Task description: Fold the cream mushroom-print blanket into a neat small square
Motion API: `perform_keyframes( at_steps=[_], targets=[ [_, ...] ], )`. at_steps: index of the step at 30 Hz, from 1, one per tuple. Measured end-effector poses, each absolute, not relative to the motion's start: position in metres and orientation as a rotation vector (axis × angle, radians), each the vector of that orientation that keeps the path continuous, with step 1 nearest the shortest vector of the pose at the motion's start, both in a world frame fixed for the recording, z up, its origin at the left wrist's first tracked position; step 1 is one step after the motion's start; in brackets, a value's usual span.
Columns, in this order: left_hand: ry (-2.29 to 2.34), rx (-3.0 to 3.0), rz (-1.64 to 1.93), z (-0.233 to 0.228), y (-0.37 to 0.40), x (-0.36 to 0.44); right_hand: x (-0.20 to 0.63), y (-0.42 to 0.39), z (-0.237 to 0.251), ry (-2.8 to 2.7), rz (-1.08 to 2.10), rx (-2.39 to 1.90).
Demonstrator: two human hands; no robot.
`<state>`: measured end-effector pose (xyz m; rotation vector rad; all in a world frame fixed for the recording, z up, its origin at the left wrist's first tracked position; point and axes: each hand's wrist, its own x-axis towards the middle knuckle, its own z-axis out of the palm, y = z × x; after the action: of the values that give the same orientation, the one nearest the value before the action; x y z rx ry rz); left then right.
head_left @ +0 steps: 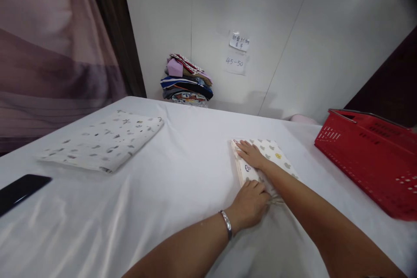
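A folded white cloth [271, 149] printed with grey shapes and a yellow motif lies on the white-covered bed or table, right of the middle. My right hand [251, 154] rests on its far part, fingers stretched out over the surface. Closer to me, my left hand [250, 202], with a silver bracelet [226, 225] at the wrist, is closed on the cloth's near edge, with the fingertips partly hidden. Part of the cloth is covered by my right forearm. To the left, another folded white cloth [112, 139] with grey leaf-like prints lies flat.
A red plastic basket [368, 156] stands at the right. A black phone [22, 191] lies at the left edge. Against the wall is a stack of folded fabrics [187, 80], with paper notes [236, 61] to its right. A pinkish curtain [48, 52] hangs at the left.
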<state>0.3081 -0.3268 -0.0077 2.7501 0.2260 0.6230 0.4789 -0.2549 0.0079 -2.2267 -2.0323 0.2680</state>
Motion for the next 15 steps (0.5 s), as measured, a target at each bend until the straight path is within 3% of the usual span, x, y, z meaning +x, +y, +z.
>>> perform_keyframes(
  at_steps=[10, 15],
  targets=[
    [0.175, 2.596, 0.756, -0.006, -0.32, 0.308, 0.571, -0.347, -0.006, -1.631, 0.027, -2.488],
    [0.732, 2.066, 1.014, -0.005, -0.289, 0.306, 0.573, -0.379, -0.011, -1.355, 0.142, -2.434]
  ],
)
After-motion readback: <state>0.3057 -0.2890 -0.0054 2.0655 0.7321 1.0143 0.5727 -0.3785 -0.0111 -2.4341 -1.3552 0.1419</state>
